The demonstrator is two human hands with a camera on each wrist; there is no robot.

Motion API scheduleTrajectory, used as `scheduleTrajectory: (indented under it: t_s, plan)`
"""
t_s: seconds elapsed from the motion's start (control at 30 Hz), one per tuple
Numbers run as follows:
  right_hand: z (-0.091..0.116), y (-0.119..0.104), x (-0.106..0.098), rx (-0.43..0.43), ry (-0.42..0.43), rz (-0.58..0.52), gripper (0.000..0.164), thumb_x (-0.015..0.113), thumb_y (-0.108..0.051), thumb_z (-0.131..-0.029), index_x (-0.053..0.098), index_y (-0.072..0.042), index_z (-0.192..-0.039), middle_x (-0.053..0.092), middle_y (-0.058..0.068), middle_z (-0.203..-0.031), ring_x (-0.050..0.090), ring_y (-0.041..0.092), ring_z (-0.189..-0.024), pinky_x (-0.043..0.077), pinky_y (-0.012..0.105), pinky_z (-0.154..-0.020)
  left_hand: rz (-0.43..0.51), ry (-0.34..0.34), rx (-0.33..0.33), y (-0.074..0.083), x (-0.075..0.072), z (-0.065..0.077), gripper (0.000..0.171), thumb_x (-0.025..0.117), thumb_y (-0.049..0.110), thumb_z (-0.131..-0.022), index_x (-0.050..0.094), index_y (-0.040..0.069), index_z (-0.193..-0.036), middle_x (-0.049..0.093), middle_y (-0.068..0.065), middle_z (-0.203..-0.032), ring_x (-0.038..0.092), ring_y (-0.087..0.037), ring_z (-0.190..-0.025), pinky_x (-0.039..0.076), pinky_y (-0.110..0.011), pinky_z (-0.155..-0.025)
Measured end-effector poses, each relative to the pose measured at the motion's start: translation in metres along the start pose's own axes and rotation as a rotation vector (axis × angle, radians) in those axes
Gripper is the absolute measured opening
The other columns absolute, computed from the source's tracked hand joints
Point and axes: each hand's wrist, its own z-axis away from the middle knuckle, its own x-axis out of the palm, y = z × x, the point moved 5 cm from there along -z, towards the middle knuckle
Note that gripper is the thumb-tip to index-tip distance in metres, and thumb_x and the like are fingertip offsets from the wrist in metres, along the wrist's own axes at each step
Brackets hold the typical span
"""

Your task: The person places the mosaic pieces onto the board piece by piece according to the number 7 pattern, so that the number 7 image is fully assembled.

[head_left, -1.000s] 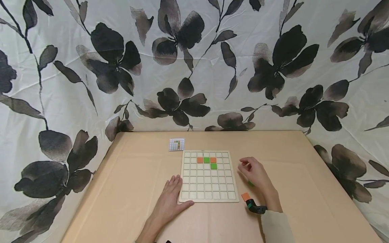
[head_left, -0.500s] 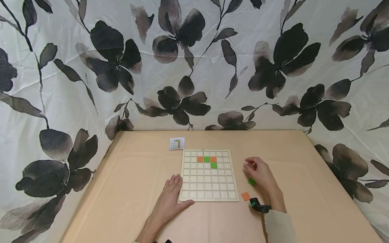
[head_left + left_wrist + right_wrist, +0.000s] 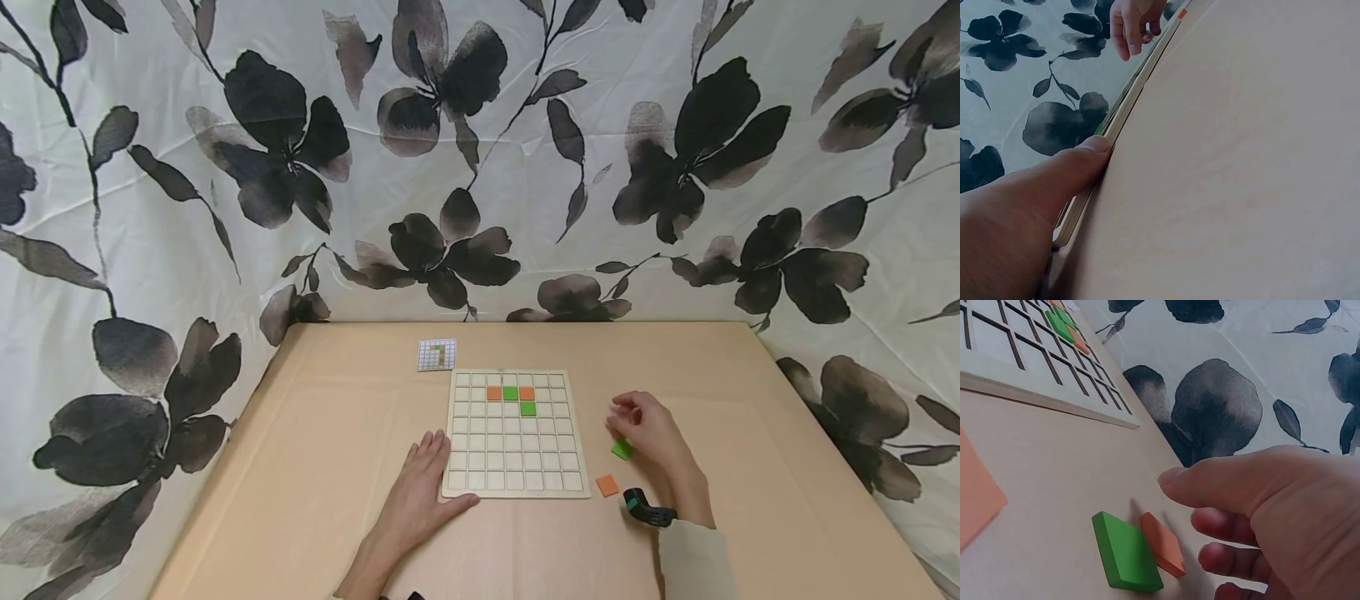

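Note:
A cream gridded board (image 3: 513, 450) lies on the table. Orange (image 3: 493, 392) and green tiles (image 3: 528, 408) occupy several of its upper squares. At the board's lower left corner rests my left hand (image 3: 420, 487), fingers extended along the side; its thumb (image 3: 1079, 159) touches the front edge. My right hand (image 3: 647, 427) hovers right of the board, loosely curled, holding nothing. Just off its fingertips in the right wrist view, a green square tile (image 3: 1127, 553) stands in front of an orange tile (image 3: 1164, 545). Another orange tile (image 3: 607, 485) lies nearer the board's lower right corner.
A small card (image 3: 437, 355) printed with a coloured grid lies behind the board's upper left corner. Wood-toned table surface (image 3: 787, 467) extends to both sides. A floral cloth (image 3: 555, 167) hangs behind the table's back edge.
My right hand has drawn back to the right, away from the board, and the green tile beneath it has come into fuller view. My left hand stays in place.

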Motion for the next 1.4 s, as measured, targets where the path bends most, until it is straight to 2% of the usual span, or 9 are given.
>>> scheduleTrajectory:
  t_s: [0.37, 0.67, 0.9, 1.13, 1.4]
  plan:
    - [0.000, 0.008, -0.001, 0.035, -0.023, 0.006, 0.043, 0.074, -0.025, -0.091, 0.061, -0.004, -0.126, 0.061, 0.012, -0.111, 0.054, 0.024, -0.096, 0.051, 0.023, -0.076, 0.003, 0.002, 0.004, 0.001, -0.001, 0.000, 0.101, 0.069, 0.067, -0.081, 0.044, -0.004, -0.148, 0.039, -0.020, -0.158, 0.031, -0.035, -0.151, 0.022, -0.048, -0.129]
    - [-0.002, 0.012, -0.001, 0.047, -0.052, 0.007, 0.037, 0.075, -0.020, -0.090, 0.063, -0.003, -0.121, 0.060, 0.010, -0.106, 0.054, 0.024, -0.095, 0.051, 0.028, -0.079, 0.007, 0.001, -0.006, 0.003, -0.001, -0.001, 0.100, 0.070, 0.066, -0.081, 0.043, -0.004, -0.149, 0.039, -0.019, -0.159, 0.031, -0.034, -0.152, 0.022, -0.047, -0.129]
    - [-0.004, 0.013, -0.002, 0.046, -0.060, 0.008, 0.033, 0.072, -0.017, -0.092, 0.063, 0.000, -0.119, 0.060, 0.010, -0.102, 0.055, 0.023, -0.093, 0.050, 0.027, -0.077, 0.000, 0.003, -0.008, 0.004, 0.000, -0.003, 0.101, 0.070, 0.066, -0.081, 0.043, -0.004, -0.149, 0.039, -0.019, -0.158, 0.031, -0.034, -0.152, 0.022, -0.047, -0.129]
    - [-0.004, 0.014, -0.003, 0.035, -0.054, 0.027, 0.035, 0.072, -0.021, -0.093, 0.063, 0.002, -0.118, 0.062, 0.012, -0.102, 0.056, 0.024, -0.092, 0.054, 0.032, -0.080, 0.001, 0.014, -0.001, 0.003, 0.001, -0.003, 0.101, 0.069, 0.067, -0.081, 0.043, -0.005, -0.148, 0.039, -0.020, -0.158, 0.031, -0.035, -0.152, 0.023, -0.048, -0.128]
    - [-0.002, 0.017, -0.006, 0.048, -0.056, 0.021, 0.035, 0.074, -0.022, -0.091, 0.064, 0.003, -0.113, 0.063, 0.014, -0.100, 0.056, 0.024, -0.089, 0.053, 0.030, -0.076, 0.006, 0.006, -0.015, 0.003, 0.000, -0.003, 0.101, 0.069, 0.067, -0.081, 0.043, -0.004, -0.149, 0.038, -0.019, -0.159, 0.030, -0.033, -0.152, 0.022, -0.048, -0.129]
